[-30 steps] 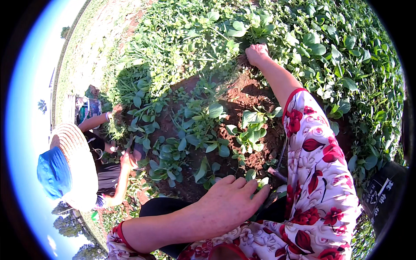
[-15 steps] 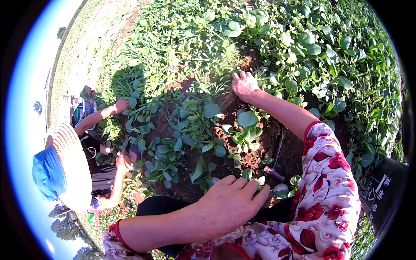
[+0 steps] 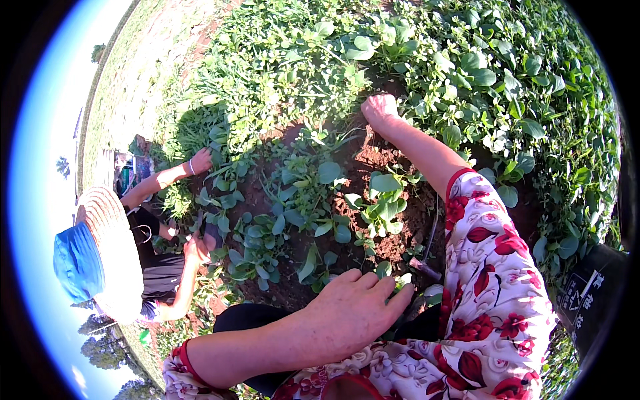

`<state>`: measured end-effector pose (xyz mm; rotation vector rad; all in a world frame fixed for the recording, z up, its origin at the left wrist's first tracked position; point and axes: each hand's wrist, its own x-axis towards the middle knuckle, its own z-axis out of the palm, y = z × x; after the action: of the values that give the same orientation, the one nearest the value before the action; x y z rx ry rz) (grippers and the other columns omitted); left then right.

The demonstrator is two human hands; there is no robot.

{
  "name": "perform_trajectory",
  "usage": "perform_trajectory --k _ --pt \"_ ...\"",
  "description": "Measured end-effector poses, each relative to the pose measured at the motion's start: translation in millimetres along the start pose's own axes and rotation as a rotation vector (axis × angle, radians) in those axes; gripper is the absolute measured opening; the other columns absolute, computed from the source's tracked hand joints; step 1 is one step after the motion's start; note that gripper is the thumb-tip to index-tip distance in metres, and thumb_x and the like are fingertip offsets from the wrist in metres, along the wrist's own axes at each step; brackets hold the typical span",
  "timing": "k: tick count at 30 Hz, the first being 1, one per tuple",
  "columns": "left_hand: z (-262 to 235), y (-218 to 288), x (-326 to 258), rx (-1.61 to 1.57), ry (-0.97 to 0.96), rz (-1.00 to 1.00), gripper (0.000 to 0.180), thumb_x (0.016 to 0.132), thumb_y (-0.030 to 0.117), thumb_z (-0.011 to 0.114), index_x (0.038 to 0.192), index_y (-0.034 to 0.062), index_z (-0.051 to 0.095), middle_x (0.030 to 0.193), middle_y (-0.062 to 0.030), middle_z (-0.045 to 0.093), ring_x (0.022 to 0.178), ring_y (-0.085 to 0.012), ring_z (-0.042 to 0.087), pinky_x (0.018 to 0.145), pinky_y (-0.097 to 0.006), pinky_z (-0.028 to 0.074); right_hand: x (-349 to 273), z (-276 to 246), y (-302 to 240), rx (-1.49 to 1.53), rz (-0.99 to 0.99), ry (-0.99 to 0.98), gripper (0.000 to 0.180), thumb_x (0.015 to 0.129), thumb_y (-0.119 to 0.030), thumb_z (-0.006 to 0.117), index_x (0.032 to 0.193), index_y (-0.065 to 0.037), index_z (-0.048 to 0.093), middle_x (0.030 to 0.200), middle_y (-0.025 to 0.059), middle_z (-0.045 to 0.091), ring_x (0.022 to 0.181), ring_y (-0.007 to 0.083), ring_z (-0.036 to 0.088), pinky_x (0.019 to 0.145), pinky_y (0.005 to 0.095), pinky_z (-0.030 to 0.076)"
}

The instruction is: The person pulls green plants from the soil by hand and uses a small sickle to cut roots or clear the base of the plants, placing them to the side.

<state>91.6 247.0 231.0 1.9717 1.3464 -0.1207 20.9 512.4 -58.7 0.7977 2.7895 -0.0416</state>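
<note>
My right hand (image 3: 381,111) is stretched far forward, its fingers curled closed at the edge of the low green weeds (image 3: 333,90). What lies inside those fingers is hidden. Below it shows reddish bare soil (image 3: 377,152), with a broad-leaved green seedling (image 3: 385,200) nearer to me. My left hand (image 3: 352,308) hangs palm down in front of my dark-trousered knees, its fingers loosely apart and nothing seen in them. Just beyond its fingers, a tool with a brown handle (image 3: 425,269) and a thin metal rod lies on the soil.
At the left crouches a co-worker in a straw hat with a blue part (image 3: 110,247), with both hands among the plants. A crate-like container (image 3: 133,170) stands past them. Dense leafy plants (image 3: 527,87) cover the right side. A black container (image 3: 590,297) is at lower right.
My right hand has gone from stretched fingers to curled ones. Pale roots beside it no longer show, and more soil is bare there. The co-worker's far hand has shifted slightly right and up.
</note>
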Motion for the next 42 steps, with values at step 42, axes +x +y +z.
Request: perform_trajectory --k 42 --pt "-3.9 3.7 4.0 0.011 0.038 -0.012 0.050 0.075 0.012 0.054 0.123 -0.0012 0.047 0.094 -0.0094 0.055 0.086 -0.0226 0.057 0.076 -0.032 0.043 34.1 -1.9 18.1 0.086 0.014 0.016 0.023 0.083 -0.016 0.056 0.100 -0.009 0.068 0.102 0.0059 0.067 0.094 0.0229 0.065 0.072 0.0424 0.051"
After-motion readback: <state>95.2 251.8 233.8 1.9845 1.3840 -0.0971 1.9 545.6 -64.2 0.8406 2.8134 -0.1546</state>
